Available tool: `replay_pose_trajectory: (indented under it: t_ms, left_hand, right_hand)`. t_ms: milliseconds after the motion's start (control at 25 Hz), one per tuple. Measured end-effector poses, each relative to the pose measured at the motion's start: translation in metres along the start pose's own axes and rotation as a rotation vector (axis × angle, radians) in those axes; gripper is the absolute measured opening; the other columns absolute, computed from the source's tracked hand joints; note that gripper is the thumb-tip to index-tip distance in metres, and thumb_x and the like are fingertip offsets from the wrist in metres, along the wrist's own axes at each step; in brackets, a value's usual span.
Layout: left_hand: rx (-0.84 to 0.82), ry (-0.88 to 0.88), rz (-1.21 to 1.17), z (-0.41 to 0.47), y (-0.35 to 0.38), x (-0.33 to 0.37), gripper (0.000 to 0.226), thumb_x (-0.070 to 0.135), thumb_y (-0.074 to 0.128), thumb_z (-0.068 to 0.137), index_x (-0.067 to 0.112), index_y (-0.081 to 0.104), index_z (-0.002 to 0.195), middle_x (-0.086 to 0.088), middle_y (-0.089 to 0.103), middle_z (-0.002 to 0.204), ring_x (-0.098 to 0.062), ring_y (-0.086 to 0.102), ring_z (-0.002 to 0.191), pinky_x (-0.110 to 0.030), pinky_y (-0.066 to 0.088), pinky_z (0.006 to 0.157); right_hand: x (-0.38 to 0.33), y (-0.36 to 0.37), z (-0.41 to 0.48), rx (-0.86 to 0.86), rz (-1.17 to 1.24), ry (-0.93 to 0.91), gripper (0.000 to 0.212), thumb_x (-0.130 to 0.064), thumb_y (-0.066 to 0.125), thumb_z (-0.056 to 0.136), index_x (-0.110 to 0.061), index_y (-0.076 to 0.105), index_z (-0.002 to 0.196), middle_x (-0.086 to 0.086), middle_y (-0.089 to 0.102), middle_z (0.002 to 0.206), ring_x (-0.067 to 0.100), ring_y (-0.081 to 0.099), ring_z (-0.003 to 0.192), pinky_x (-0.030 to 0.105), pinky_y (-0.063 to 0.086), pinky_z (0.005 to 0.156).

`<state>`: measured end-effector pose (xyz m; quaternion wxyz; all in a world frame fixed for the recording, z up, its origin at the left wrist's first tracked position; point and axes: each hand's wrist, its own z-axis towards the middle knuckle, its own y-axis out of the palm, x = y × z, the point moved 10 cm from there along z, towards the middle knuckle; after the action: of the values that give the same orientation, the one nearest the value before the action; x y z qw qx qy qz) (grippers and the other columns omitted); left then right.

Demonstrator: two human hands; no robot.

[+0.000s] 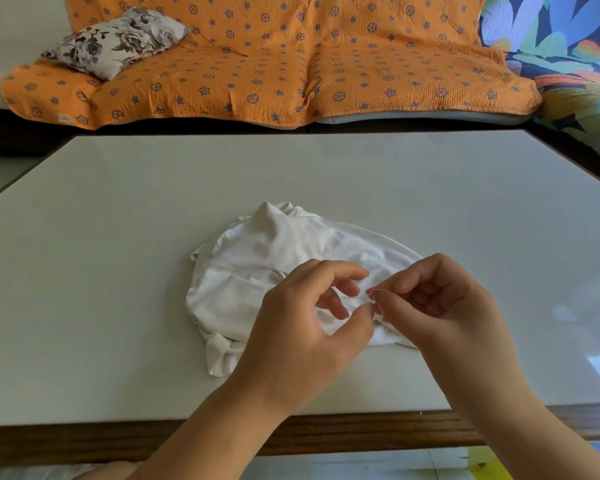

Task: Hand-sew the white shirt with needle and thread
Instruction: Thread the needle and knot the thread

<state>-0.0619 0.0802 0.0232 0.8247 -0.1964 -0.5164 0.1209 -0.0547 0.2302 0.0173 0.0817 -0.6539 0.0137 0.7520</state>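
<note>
The white shirt [257, 271] lies crumpled on the pale table [118, 237], near its front edge. Both hands hover over the shirt's right part. My left hand [305, 327] has its fingers curled, and its thumb tip meets my right hand's fingertips. My right hand [440, 306] pinches a thin thread [355, 296] between thumb and forefinger. The thread runs left toward the left fingers. The needle itself is too small to make out.
A wooden edge [84, 441] borders the table in front. Behind the table stands a sofa under an orange patterned cover [291, 64] with a floral cushion [118, 39]. A colourful cloth [568, 46] lies at the far right.
</note>
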Motion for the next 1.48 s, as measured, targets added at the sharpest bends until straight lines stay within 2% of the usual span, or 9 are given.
replay_pose_trajectory:
  t_ms: [120,320,480,600,720,840,920,1200,1480]
  left_hand:
    - [0.063,0.071,0.052,0.002,-0.004,0.005,0.018,0.032,0.069,0.085,0.025,0.074,0.100,0.018,0.066,0.090,-0.005,0.065,0.082,-0.011,0.052,0.072]
    - [0.123,0.129,0.122,0.001,-0.009,0.011,0.011,0.021,0.070,0.084,0.019,0.077,0.092,0.013,0.064,0.079,-0.010,0.057,0.065,-0.010,0.046,0.060]
    - [0.142,0.123,0.150,0.002,-0.011,0.013,0.009,0.020,0.070,0.083,0.019,0.077,0.088,0.027,0.049,0.067,-0.004,0.046,0.056,-0.005,0.035,0.055]
    - [0.138,0.066,0.090,0.001,-0.012,0.008,0.005,0.017,0.072,0.083,0.018,0.077,0.085,0.028,0.050,0.065,-0.001,0.049,0.058,-0.004,0.035,0.054]
    - [0.102,-0.105,-0.053,0.001,-0.010,-0.010,0.006,0.019,0.073,0.085,0.023,0.076,0.081,0.018,0.051,0.058,-0.004,0.046,0.055,-0.010,0.038,0.055]
    - [0.076,-0.239,-0.170,-0.001,-0.007,-0.023,0.008,0.024,0.072,0.084,0.027,0.075,0.078,0.008,0.050,0.054,-0.006,0.045,0.054,-0.013,0.040,0.056]
    - [0.070,-0.260,-0.182,-0.001,-0.006,-0.023,0.008,0.024,0.072,0.085,0.027,0.075,0.078,0.005,0.051,0.054,-0.006,0.046,0.054,-0.014,0.040,0.055]
    - [0.032,-0.270,-0.201,-0.001,-0.003,-0.020,0.009,0.024,0.070,0.084,0.025,0.074,0.076,0.010,0.046,0.051,-0.005,0.043,0.052,-0.012,0.038,0.053]
    - [0.001,-0.236,-0.178,-0.001,-0.002,-0.017,0.012,0.018,0.071,0.084,0.025,0.074,0.075,0.016,0.045,0.048,-0.006,0.039,0.050,-0.013,0.035,0.052]
  right_hand:
    - [0.000,0.001,0.000,-0.001,0.054,0.037,0.024,0.002,0.071,0.077,-0.010,0.050,0.074,0.010,0.072,0.074,0.023,0.069,0.071,0.039,0.054,0.074]
    - [0.002,0.001,-0.001,0.001,0.040,0.070,0.025,0.003,0.071,0.079,-0.009,0.049,0.076,0.008,0.074,0.075,0.020,0.071,0.071,0.033,0.054,0.069]
    - [0.003,0.001,-0.002,-0.003,0.039,0.073,0.022,0.001,0.071,0.079,-0.007,0.051,0.082,0.007,0.074,0.075,0.018,0.072,0.072,0.030,0.055,0.069]
    - [0.007,0.002,-0.001,-0.022,0.037,0.071,0.022,-0.002,0.072,0.080,-0.011,0.055,0.090,0.006,0.073,0.077,0.022,0.071,0.074,0.033,0.055,0.069]
    - [0.000,-0.003,-0.002,0.014,-0.047,-0.048,0.021,-0.008,0.073,0.081,-0.018,0.059,0.093,-0.001,0.072,0.089,0.017,0.068,0.078,0.034,0.055,0.070]
    - [-0.029,-0.003,-0.010,0.079,-0.293,-0.354,0.007,-0.026,0.067,0.080,-0.025,0.064,0.085,-0.009,0.063,0.094,0.014,0.064,0.085,0.017,0.050,0.064]
    - [-0.034,0.002,-0.014,0.083,-0.406,-0.450,0.008,-0.032,0.061,0.078,-0.028,0.066,0.083,-0.008,0.059,0.098,0.009,0.061,0.087,0.012,0.046,0.065]
    - [-0.025,0.002,-0.014,0.107,-0.512,-0.461,0.015,-0.037,0.063,0.079,-0.028,0.073,0.087,-0.008,0.056,0.097,-0.002,0.055,0.083,0.003,0.040,0.066]
    - [-0.024,0.005,-0.013,0.101,-0.570,-0.491,0.013,-0.028,0.069,0.079,-0.027,0.075,0.090,-0.012,0.059,0.093,0.002,0.059,0.085,0.015,0.047,0.065]
